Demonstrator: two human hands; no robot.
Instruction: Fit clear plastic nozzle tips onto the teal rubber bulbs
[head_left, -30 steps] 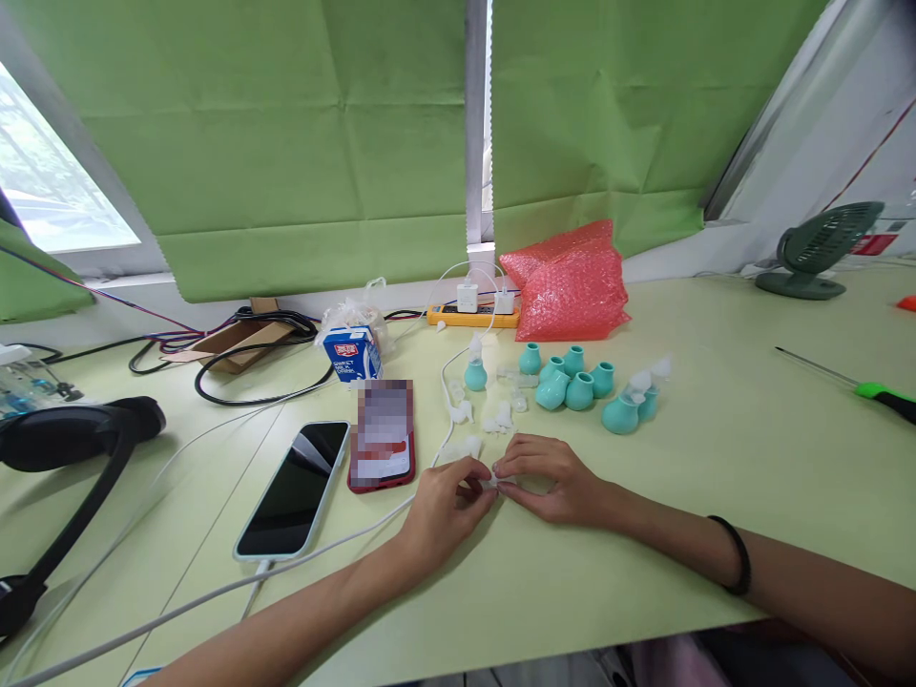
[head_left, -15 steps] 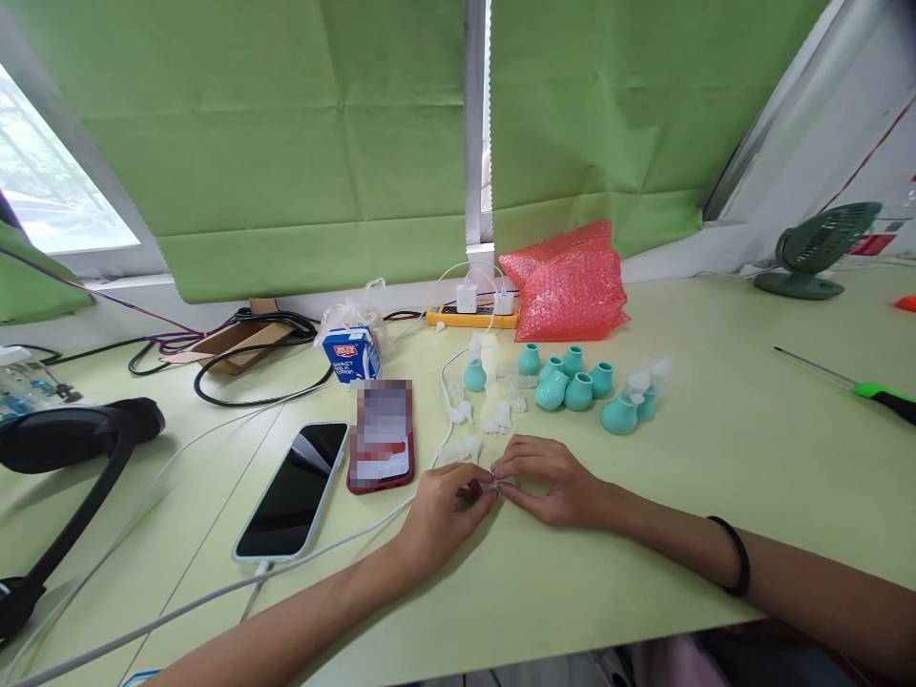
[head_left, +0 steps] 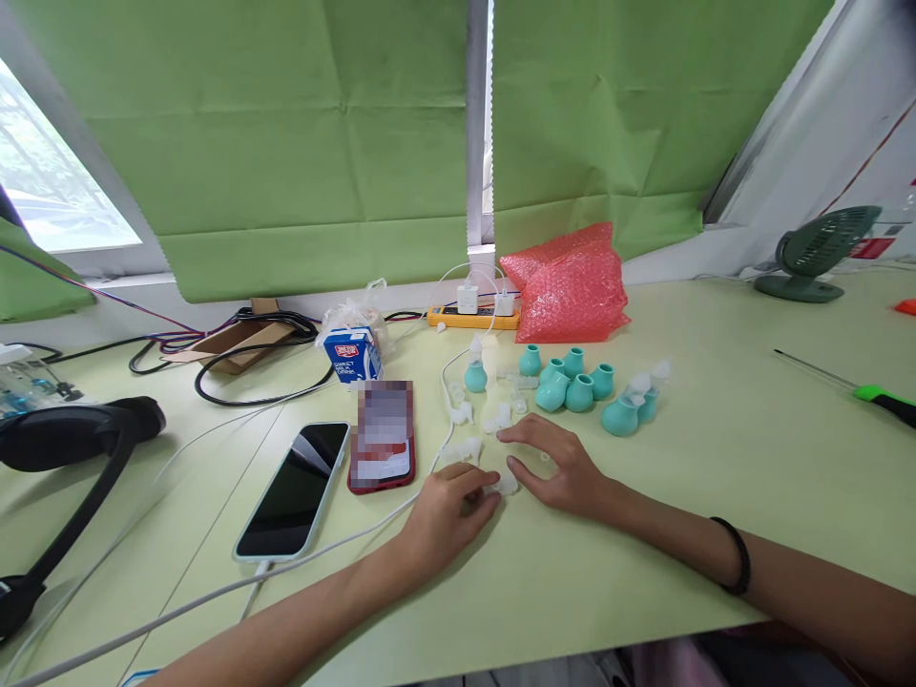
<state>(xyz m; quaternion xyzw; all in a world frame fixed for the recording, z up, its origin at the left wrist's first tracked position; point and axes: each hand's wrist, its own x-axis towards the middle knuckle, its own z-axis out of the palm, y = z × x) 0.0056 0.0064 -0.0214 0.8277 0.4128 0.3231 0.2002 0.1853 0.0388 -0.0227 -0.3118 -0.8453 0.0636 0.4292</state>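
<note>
Between its thumb and fingers my left hand (head_left: 445, 510) pinches a small translucent white plastic piece (head_left: 508, 484), whose far end sticks out. My right hand (head_left: 567, 468) is open just to the right of it, thumb and forefinger apart. Beyond the fingers lie more translucent white pieces (head_left: 503, 416), some close to the right forefinger. Several turquoise bulbs (head_left: 552, 391) with open necks are grouped behind my right hand. One turquoise bulb (head_left: 475, 377) stands apart with a white piece on top. Farther right, two turquoise bulbs (head_left: 619, 417) have whitish pieces at their necks.
A white cable (head_left: 372, 525) runs past my left hand. Left of it are a red-cased phone (head_left: 382, 469) and a black-screened phone (head_left: 292, 501). At the back stand a blue milk carton (head_left: 353, 356), an orange power strip (head_left: 472, 321) and red bubble wrap (head_left: 569, 296). A screwdriver (head_left: 859, 389) lies right.
My right hand has let go of the white plastic piece, its fingers spreading and moving slightly right and away. My left hand keeps its pinch in nearly the same place.
</note>
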